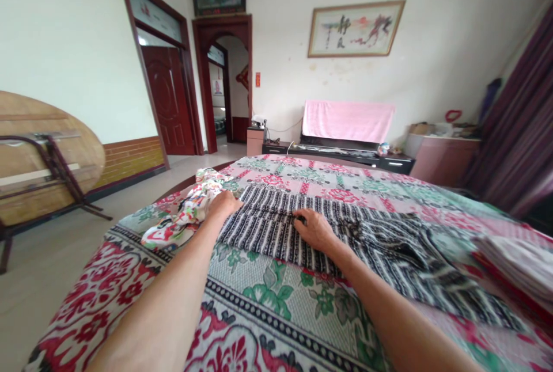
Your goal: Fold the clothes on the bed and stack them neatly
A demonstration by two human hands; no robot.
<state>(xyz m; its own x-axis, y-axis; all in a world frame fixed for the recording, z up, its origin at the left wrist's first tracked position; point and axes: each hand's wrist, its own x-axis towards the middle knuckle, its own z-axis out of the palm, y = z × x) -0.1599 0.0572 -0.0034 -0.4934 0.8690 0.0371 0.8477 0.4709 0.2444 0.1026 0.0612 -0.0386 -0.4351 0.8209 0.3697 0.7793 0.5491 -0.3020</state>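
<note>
A black-and-white striped garment (272,228) is spread across a bed, its left part fairly flat and its right part rumpled. I cannot tell exactly what kind of garment it is. At its left end, my left hand (224,205) is closed on the edge of the cloth. My right hand (317,229) rests on the middle, its curled fingers pinching a fold. Just left of my left hand lies a crumpled white cloth with a colourful print (173,228), partly behind that forearm.
A patterned red, green and white bedspread (268,285) covers the bed. Folded cloths (518,262) are stacked at the right. Beyond the bed stands a low dark cabinet (393,163) with a pink cloth (348,120) above it. A folded round table (52,130) leans at the left.
</note>
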